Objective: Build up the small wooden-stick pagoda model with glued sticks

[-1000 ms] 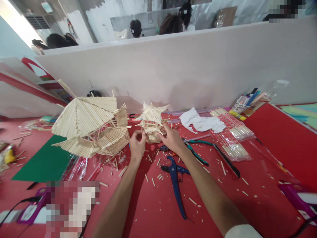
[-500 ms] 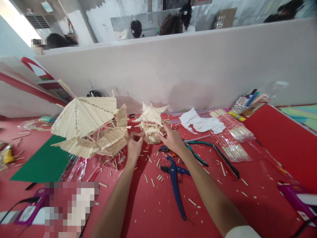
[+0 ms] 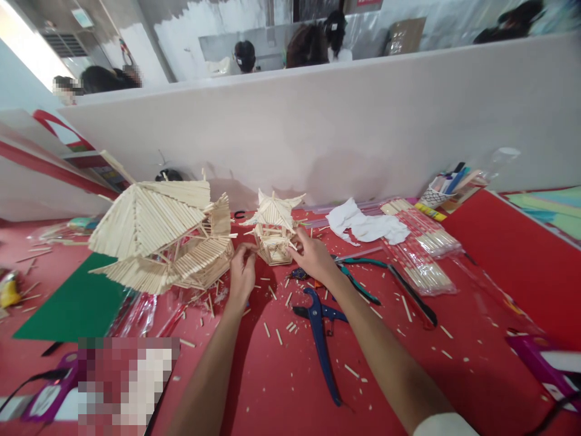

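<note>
A small pavilion model (image 3: pixel 273 212) built of thin wooden sticks, with a pointed flared roof, stands upright on the red table. My right hand (image 3: pixel 313 254) grips its lower right side between thumb and fingers. On the left of the model, my left hand (image 3: pixel 242 272) is closed in a pinch by the base; whatever the fingertips hold is too small to make out. Left of that hand stands a larger stick pavilion (image 3: pixel 154 224) with a broad tiered roof. Short cut sticks (image 3: pixel 272 292) are scattered around both hands.
Blue cutters (image 3: pixel 320 339) and green-handled pliers (image 3: pixel 361 281) lie near my right forearm. Bagged sticks (image 3: pixel 422 254), crumpled tissue (image 3: pixel 363 224) and a pen holder (image 3: pixel 436 197) are at the right. A green sheet (image 3: pixel 68 303) lies left, and a pale partition (image 3: pixel 318 127) stands behind.
My left hand has drawn slightly left, away from the small pavilion's base. My right hand stays on the model. The whole view has shifted slightly.
</note>
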### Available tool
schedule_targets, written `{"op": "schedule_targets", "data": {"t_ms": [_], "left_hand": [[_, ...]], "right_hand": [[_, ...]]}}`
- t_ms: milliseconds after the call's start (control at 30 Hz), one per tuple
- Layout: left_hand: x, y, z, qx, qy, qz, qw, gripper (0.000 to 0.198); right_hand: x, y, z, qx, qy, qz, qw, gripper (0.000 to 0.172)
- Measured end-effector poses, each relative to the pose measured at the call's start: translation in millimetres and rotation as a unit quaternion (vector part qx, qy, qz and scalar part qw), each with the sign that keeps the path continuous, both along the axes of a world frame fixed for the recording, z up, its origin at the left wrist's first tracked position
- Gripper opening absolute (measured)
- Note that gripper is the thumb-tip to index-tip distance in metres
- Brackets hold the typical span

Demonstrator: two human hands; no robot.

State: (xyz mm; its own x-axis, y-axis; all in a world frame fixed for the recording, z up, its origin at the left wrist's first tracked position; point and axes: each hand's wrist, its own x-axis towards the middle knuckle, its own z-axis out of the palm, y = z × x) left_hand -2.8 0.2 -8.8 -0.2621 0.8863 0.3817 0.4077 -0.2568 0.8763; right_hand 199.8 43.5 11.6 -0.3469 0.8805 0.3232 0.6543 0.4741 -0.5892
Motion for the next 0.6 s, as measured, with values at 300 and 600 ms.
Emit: {"op": "schedule_targets", "data": {"t_ms": [300, 600], "left_hand": [[0.0, 2.5, -2.7, 0.015, 0.054, 0.019, 0.998, 0.016], [2.2, 1.1, 0.2, 0.066, 0.073, 0.022, 0.995, 0.016]], "right_hand": [[0.2, -0.7, 1.2, -0.003, 0.017, 0.009, 1.0, 0.037], [-0.6, 1.0, -3.2, -0.006, 0.035, 0.015, 0.999, 0.038]]}}
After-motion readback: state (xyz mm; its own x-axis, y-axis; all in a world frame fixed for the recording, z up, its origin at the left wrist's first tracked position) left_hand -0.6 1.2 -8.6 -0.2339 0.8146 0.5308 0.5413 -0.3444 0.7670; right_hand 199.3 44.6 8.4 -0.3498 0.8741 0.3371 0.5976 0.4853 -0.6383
